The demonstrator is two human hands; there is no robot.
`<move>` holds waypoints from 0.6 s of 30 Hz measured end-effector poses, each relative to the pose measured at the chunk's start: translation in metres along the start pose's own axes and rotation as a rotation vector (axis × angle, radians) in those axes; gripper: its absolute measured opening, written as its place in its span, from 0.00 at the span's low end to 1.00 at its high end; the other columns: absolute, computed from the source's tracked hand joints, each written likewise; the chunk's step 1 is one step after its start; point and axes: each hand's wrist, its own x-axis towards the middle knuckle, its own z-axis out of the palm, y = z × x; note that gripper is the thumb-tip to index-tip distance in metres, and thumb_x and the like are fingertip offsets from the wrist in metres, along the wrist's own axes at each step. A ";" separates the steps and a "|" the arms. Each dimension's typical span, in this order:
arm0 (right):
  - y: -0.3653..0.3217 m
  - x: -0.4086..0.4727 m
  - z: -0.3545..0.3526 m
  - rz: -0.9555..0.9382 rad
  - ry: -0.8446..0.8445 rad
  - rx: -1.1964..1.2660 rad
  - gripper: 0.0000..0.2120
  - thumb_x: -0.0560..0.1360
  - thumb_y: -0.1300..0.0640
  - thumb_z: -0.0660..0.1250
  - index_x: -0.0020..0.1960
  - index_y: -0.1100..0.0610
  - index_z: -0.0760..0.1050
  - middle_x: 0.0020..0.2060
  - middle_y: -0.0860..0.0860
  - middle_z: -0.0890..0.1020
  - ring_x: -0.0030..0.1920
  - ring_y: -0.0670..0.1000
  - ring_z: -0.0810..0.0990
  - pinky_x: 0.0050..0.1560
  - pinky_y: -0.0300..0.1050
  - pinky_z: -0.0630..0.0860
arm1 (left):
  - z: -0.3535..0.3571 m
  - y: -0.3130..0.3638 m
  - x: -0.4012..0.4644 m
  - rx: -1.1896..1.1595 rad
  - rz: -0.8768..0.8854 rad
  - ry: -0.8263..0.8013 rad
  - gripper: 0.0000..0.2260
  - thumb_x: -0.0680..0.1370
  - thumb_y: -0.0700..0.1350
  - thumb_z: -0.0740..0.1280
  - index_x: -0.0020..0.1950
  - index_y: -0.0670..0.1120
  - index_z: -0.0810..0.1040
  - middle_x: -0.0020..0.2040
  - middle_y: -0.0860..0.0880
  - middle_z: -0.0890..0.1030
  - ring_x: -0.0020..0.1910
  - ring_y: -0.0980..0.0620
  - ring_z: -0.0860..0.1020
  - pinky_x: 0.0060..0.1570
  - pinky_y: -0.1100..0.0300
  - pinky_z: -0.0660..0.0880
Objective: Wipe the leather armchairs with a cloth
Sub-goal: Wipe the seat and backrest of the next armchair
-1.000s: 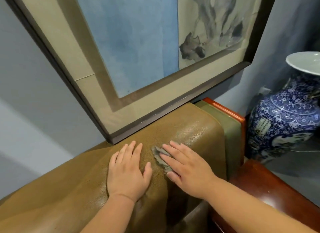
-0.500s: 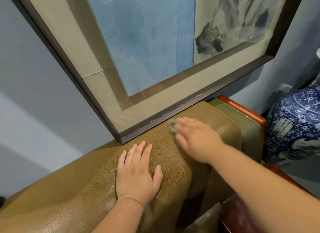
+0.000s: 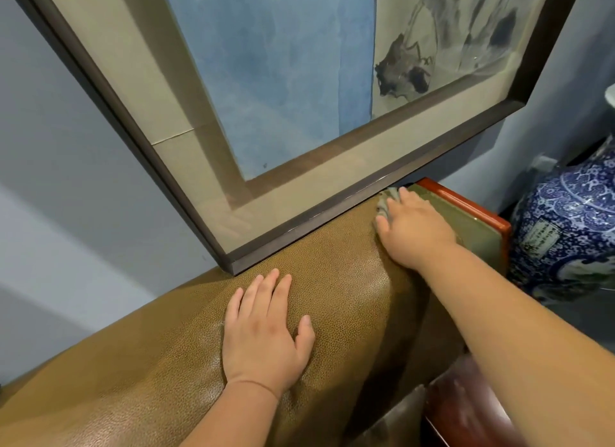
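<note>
Head camera, one entry, as we find it:

Leather armchair (image 3: 349, 280): olive-brown pebbled hide, its top edge running from lower left up to the right; we look down on the backrest crest. Red-lacquered wooden frame (image 3: 466, 202) at its right-hand corner, with a green panel inside it.

Left hand (image 3: 263, 333): our palm lies flat on the crest near the middle of the top edge, fingers straight and slightly spread, holding nothing.

Right hand (image 3: 412, 230): reaching to the far right corner of the backrest, fingers extended and pressing down on the cloth.

Cloth (image 3: 386, 202): grey, small, mostly covered by the right hand; a bunched edge shows past the fingertips, just beside the picture frame's lower rail.

Framed painting (image 3: 299, 97): dark frame, beige mat, blue and ink-wash panels, on the wall just behind the backrest.

Blue-and-white porcelain vase (image 3: 565, 227): right of the armchair, apart from it
</note>
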 end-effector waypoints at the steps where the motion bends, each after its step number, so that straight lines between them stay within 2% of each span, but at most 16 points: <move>1: 0.010 0.004 -0.001 0.081 0.046 0.027 0.29 0.84 0.41 0.47 0.76 0.55 0.68 0.77 0.59 0.67 0.76 0.60 0.66 0.77 0.56 0.64 | 0.000 0.000 0.001 0.004 0.001 0.002 0.31 0.78 0.62 0.58 0.77 0.49 0.75 0.77 0.49 0.74 0.77 0.45 0.71 0.79 0.43 0.61; 3: -0.013 -0.011 0.008 0.033 0.136 0.032 0.28 0.83 0.43 0.48 0.73 0.55 0.72 0.74 0.57 0.71 0.72 0.58 0.69 0.74 0.55 0.66 | 0.001 -0.001 0.003 -0.003 -0.004 0.006 0.31 0.78 0.62 0.58 0.77 0.49 0.75 0.77 0.49 0.74 0.77 0.46 0.70 0.79 0.43 0.60; 6: -0.073 -0.099 0.040 -0.361 0.153 0.093 0.25 0.85 0.44 0.50 0.76 0.52 0.72 0.78 0.50 0.68 0.79 0.54 0.63 0.80 0.56 0.59 | 0.001 -0.003 0.000 0.012 -0.005 -0.014 0.31 0.78 0.62 0.57 0.78 0.49 0.74 0.78 0.48 0.73 0.78 0.46 0.70 0.79 0.43 0.60; 8: -0.068 -0.140 0.057 -0.542 0.154 0.154 0.24 0.85 0.46 0.56 0.77 0.52 0.71 0.80 0.50 0.66 0.82 0.53 0.60 0.82 0.56 0.56 | 0.000 -0.004 -0.001 0.029 -0.007 -0.019 0.31 0.79 0.62 0.56 0.79 0.50 0.73 0.78 0.48 0.72 0.78 0.46 0.69 0.80 0.44 0.58; 9: -0.048 -0.138 0.063 -0.559 0.195 0.171 0.23 0.84 0.48 0.58 0.77 0.54 0.71 0.80 0.51 0.66 0.82 0.54 0.59 0.82 0.57 0.56 | -0.001 -0.004 -0.001 0.033 -0.005 -0.024 0.31 0.79 0.62 0.55 0.79 0.50 0.72 0.79 0.49 0.72 0.78 0.46 0.68 0.81 0.44 0.57; 10: -0.025 -0.129 0.068 -0.477 0.265 0.175 0.23 0.84 0.49 0.58 0.77 0.54 0.72 0.80 0.52 0.66 0.82 0.54 0.59 0.81 0.59 0.56 | -0.001 -0.003 -0.001 0.033 0.000 -0.023 0.31 0.79 0.62 0.55 0.80 0.51 0.71 0.79 0.49 0.71 0.79 0.46 0.68 0.81 0.44 0.56; 12: 0.015 -0.100 0.066 -0.115 0.364 0.281 0.24 0.84 0.50 0.54 0.78 0.54 0.69 0.81 0.54 0.64 0.83 0.53 0.55 0.81 0.60 0.55 | -0.003 -0.002 0.001 0.036 0.008 -0.007 0.31 0.80 0.62 0.54 0.80 0.53 0.70 0.81 0.48 0.69 0.80 0.45 0.66 0.82 0.43 0.54; 14: 0.020 -0.082 0.065 0.231 0.408 0.486 0.27 0.85 0.48 0.50 0.82 0.55 0.62 0.84 0.52 0.55 0.84 0.51 0.47 0.82 0.60 0.51 | -0.004 -0.001 0.003 0.050 0.019 0.001 0.30 0.80 0.62 0.54 0.80 0.53 0.70 0.82 0.47 0.67 0.81 0.43 0.64 0.82 0.40 0.51; 15: 0.005 -0.084 0.069 0.341 0.416 0.587 0.29 0.84 0.47 0.49 0.83 0.55 0.57 0.84 0.52 0.50 0.84 0.51 0.43 0.83 0.60 0.48 | -0.004 0.000 0.003 0.057 0.023 0.004 0.30 0.80 0.61 0.54 0.80 0.53 0.70 0.82 0.46 0.66 0.81 0.43 0.63 0.82 0.39 0.50; 16: -0.019 -0.094 0.076 0.397 0.407 0.656 0.31 0.84 0.45 0.49 0.85 0.55 0.53 0.84 0.52 0.44 0.83 0.52 0.39 0.83 0.60 0.46 | -0.004 -0.001 0.002 0.064 0.025 0.004 0.30 0.80 0.61 0.54 0.80 0.52 0.71 0.82 0.46 0.67 0.81 0.42 0.63 0.82 0.39 0.50; 18: -0.075 -0.139 0.094 0.301 0.335 0.675 0.34 0.83 0.43 0.48 0.85 0.54 0.44 0.83 0.52 0.35 0.82 0.53 0.32 0.82 0.60 0.42 | -0.004 -0.003 0.000 0.074 0.022 -0.005 0.31 0.80 0.61 0.54 0.80 0.52 0.71 0.82 0.46 0.67 0.81 0.42 0.64 0.82 0.39 0.50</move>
